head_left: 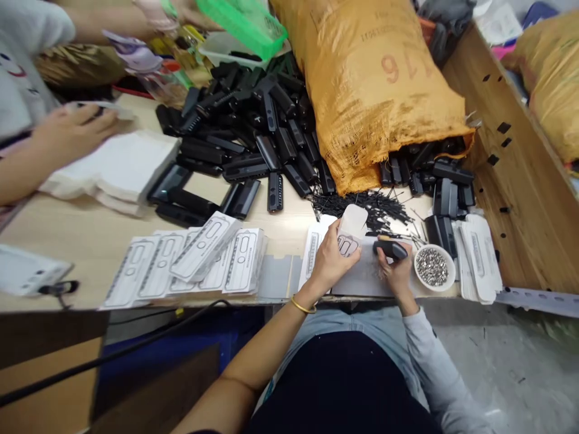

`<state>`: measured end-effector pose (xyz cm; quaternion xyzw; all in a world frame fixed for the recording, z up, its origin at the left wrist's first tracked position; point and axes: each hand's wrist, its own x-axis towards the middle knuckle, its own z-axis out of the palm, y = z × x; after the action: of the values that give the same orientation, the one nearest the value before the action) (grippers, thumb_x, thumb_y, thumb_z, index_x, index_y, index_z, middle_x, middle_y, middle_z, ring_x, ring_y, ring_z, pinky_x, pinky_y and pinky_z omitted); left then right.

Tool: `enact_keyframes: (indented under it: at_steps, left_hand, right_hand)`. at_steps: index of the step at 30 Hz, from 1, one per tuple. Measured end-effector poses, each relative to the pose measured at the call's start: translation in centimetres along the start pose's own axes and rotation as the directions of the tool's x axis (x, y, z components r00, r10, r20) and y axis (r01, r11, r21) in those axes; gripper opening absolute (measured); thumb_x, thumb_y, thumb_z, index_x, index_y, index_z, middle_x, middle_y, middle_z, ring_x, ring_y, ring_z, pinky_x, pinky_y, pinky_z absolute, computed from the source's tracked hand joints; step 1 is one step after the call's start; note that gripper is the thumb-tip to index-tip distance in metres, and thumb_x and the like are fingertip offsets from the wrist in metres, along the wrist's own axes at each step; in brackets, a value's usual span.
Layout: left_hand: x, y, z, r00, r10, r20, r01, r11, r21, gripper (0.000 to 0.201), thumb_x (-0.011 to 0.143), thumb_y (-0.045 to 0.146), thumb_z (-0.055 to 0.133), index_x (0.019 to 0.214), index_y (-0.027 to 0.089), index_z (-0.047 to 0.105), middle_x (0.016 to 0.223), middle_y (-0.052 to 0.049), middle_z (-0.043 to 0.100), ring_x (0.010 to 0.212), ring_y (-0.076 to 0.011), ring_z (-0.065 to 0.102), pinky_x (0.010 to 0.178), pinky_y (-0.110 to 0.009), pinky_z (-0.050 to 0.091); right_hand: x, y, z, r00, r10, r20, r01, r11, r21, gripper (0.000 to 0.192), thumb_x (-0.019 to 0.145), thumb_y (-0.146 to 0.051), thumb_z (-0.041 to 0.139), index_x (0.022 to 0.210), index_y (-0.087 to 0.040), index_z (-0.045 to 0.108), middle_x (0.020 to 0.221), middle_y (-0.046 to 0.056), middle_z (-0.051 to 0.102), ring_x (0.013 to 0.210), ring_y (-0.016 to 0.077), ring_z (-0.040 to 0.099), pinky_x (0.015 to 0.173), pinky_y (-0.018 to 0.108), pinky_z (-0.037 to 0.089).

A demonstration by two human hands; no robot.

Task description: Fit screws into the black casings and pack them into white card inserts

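White blister card pinched upright in left hand, black plastic part gripped in right hand, near tabletop's front edge by screw bowl. Looks mid-packing; next probably needs lining part up with card.

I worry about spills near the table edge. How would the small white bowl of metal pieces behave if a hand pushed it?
The white bowl is probably heavy for its size, since small shiny metal pieces fill it nearly to the rim. It looks low and wide, so it would likely slide rather than tip. It sits close to the table edge, beside the right hand, so a strong push might scatter the pieces.
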<state>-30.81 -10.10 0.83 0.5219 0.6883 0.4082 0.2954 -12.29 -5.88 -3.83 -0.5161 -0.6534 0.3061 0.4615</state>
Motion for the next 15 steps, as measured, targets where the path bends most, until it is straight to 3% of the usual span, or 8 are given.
enact_keyframes:
  at_steps: [2,4,7,9,10,12,14,15]
  left_hand:
    - [0.3,0.2,0.0,1.0,0.029,0.01,-0.03,0.999,0.029,0.069,0.074,0.033,0.064,0.134,0.012,0.037,0.124,-0.015,0.054,0.114,-0.0254,0.054,0.097,-0.039,0.045]
    - [0.5,0.5,-0.2,0.998,0.043,0.052,-0.048,0.993,0.108,0.07,0.074,0.032,0.064,0.135,0.012,0.038,0.125,-0.015,0.053,0.114,-0.0265,0.053,0.096,-0.039,0.045]
    - [0.6,1.2,-0.7,0.988,0.027,0.151,-0.071,0.952,0.296,0.072,0.075,0.031,0.064,0.14,0.012,0.039,0.122,-0.014,0.051,0.107,-0.0278,0.054,0.089,-0.04,0.047]
    - [0.6,1.7,-1.2,0.979,0.041,0.201,-0.119,0.912,0.393,0.074,0.076,0.031,0.062,0.143,0.011,0.038,0.118,-0.014,0.052,0.102,-0.0273,0.054,0.086,-0.04,0.047]
    - [0.6,2.0,-1.5,0.972,0.066,0.225,-0.158,0.894,0.42,0.074,0.076,0.03,0.062,0.143,0.011,0.039,0.116,-0.014,0.053,0.101,-0.0272,0.054,0.086,-0.04,0.046]
    - [0.4,2.6,-1.9,0.931,0.136,0.338,-0.27,0.881,0.389,0.071,0.074,0.026,0.062,0.141,0.012,0.043,0.112,-0.012,0.055,0.1,-0.0265,0.054,0.086,-0.039,0.046]
    - [0.1,3.2,-1.9,0.823,0.214,0.526,-0.362,0.911,0.195,0.068,0.07,0.023,0.065,0.135,0.014,0.05,0.108,-0.009,0.058,0.097,-0.0243,0.055,0.085,-0.037,0.047]
    - [-0.1,3.4,-1.7,0.767,0.253,0.589,-0.36,0.93,0.07,0.065,0.068,0.022,0.066,0.131,0.015,0.053,0.108,-0.008,0.06,0.096,-0.0232,0.057,0.085,-0.035,0.048]
  right_hand:
    - [0.2,0.5,0.3,0.981,0.192,0.038,-0.195,0.972,0.131,0.045,0.083,-0.047,0.061,0.111,-0.018,0.042,0.106,0.013,0.063,0.1,0.0237,0.063,0.095,0.046,0.049]
    - [1.5,0.3,-0.5,0.919,0.366,0.149,-0.393,0.881,0.262,0.048,0.087,-0.054,0.055,0.115,-0.019,0.036,0.102,0.011,0.064,0.088,0.0218,0.066,0.085,0.042,0.054]
    - [4.1,-1.6,-3.3,0.812,0.449,0.374,-0.551,0.802,0.232,0.055,0.09,-0.062,0.041,0.126,-0.022,0.029,0.099,0.01,0.063,0.065,0.0182,0.063,0.058,0.034,0.053]
    - [5.5,-3.8,-5.4,0.783,0.363,0.505,-0.452,0.89,0.06,0.056,0.09,-0.055,0.047,0.134,-0.026,0.028,0.106,0.009,0.061,0.065,0.0166,0.062,0.054,0.03,0.049]
    - [6.1,-5.0,-6.2,0.767,0.282,0.577,-0.31,0.949,-0.052,0.054,0.088,-0.05,0.052,0.133,-0.026,0.034,0.108,0.008,0.061,0.068,0.0161,0.062,0.056,0.029,0.048]
    - [6.9,-7.4,-7.2,0.638,0.141,0.757,0.05,0.974,-0.223,0.045,0.085,-0.045,0.061,0.123,-0.024,0.049,0.103,0.006,0.064,0.075,0.0164,0.061,0.063,0.027,0.045]
    - [7.2,-9.3,-6.8,0.504,0.106,0.857,0.278,0.92,-0.277,0.034,0.082,-0.049,0.065,0.099,-0.02,0.06,0.084,0.003,0.065,0.069,0.0146,0.057,0.061,0.025,0.039]
    - [7.2,-10.0,-6.2,0.519,0.102,0.849,0.324,0.896,-0.305,0.035,0.082,-0.052,0.064,0.086,-0.018,0.059,0.073,0.002,0.062,0.063,0.0134,0.053,0.059,0.024,0.035]
